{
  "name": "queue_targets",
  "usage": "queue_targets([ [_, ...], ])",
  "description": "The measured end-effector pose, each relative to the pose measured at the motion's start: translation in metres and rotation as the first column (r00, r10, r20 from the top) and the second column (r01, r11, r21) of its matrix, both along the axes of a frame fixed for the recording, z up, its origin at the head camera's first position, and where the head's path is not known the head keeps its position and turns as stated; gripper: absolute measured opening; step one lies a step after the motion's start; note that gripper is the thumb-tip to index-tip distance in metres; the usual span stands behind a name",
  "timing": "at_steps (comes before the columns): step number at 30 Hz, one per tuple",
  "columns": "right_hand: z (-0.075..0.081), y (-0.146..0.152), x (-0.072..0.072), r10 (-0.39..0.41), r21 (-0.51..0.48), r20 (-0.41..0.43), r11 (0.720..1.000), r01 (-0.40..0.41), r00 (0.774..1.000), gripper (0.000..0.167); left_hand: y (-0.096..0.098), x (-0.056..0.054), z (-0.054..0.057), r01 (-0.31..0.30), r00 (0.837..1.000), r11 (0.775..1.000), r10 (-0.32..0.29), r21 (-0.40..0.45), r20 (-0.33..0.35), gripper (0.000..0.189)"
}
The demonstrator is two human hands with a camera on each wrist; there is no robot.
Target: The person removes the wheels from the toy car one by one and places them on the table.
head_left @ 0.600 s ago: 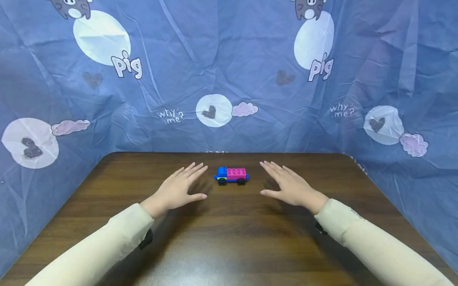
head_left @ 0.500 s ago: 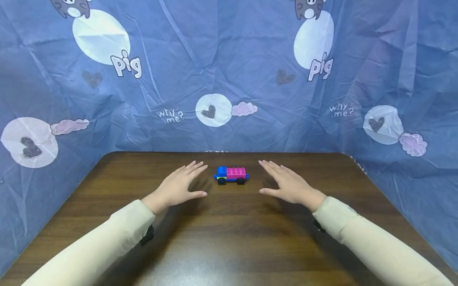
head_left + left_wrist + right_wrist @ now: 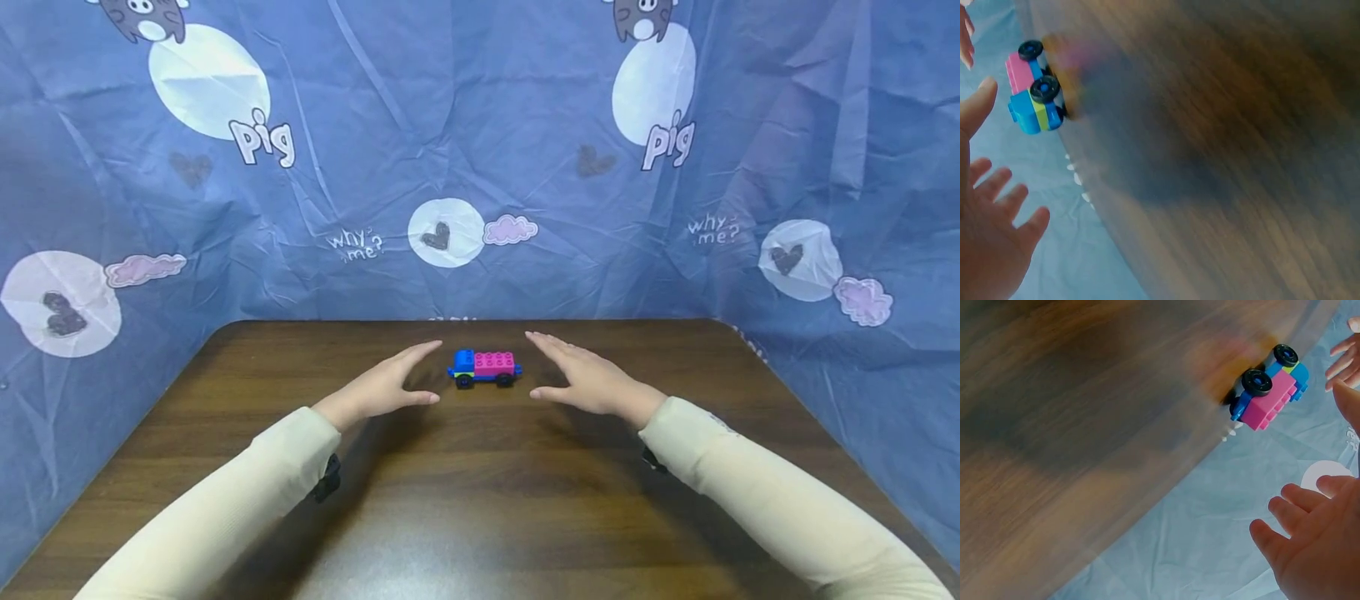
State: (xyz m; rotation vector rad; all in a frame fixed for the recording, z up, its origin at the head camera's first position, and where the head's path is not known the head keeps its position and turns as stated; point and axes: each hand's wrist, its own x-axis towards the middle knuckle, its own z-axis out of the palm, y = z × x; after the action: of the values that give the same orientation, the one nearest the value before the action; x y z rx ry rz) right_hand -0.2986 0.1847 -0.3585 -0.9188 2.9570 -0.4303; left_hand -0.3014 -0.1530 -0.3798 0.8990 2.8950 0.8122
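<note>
A toy brick truck (image 3: 484, 367) stands on its black wheels near the far side of the table. Its cab is blue with a lime-green strip, and a pink studded block (image 3: 494, 363) forms the back. To the left of the cab is my left hand (image 3: 381, 386), thumb spread from the straight fingers, holding nothing. My right hand (image 3: 592, 380) mirrors it beyond the pink end, also with nothing in it. In the left wrist view the truck (image 3: 1035, 87) shows past the thumb; in the right wrist view its pink block (image 3: 1267, 403) faces the right palm (image 3: 1319, 550).
A dark brown wooden table (image 3: 480, 500) with rounded far corners fills the lower view. Blue printed cloth (image 3: 465, 150) hangs behind it and along both sides. Small black devices sit under both cream sleeves (image 3: 217, 500).
Both hands have moved inward, closer to the truck's two ends. The left hand has turned so its fingers overlap in the head view. The truck stays in place.
</note>
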Motion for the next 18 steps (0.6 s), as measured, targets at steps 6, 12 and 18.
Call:
queue_targets([
  [6, -0.004, -0.009, -0.002, -0.008, -0.055, 0.093, 0.998, 0.013, 0.996, 0.089, -0.001, -0.008, -0.006, 0.013, 0.999, 0.997, -0.016, 0.08, 0.038, 0.08],
  [12, -0.008, -0.017, -0.01, -0.003, -0.124, 0.119, 0.992, 0.018, 0.993, 0.09, 0.005, -0.016, -0.007, 0.007, 0.995, 0.99, -0.021, 0.142, 0.099, 0.078],
  [18, -0.012, -0.027, -0.018, -0.003, -0.173, 0.146, 0.985, 0.029, 0.989, 0.088, 0.011, -0.023, -0.013, -0.026, 0.977, 0.965, -0.03, 0.259, 0.209, 0.077],
])
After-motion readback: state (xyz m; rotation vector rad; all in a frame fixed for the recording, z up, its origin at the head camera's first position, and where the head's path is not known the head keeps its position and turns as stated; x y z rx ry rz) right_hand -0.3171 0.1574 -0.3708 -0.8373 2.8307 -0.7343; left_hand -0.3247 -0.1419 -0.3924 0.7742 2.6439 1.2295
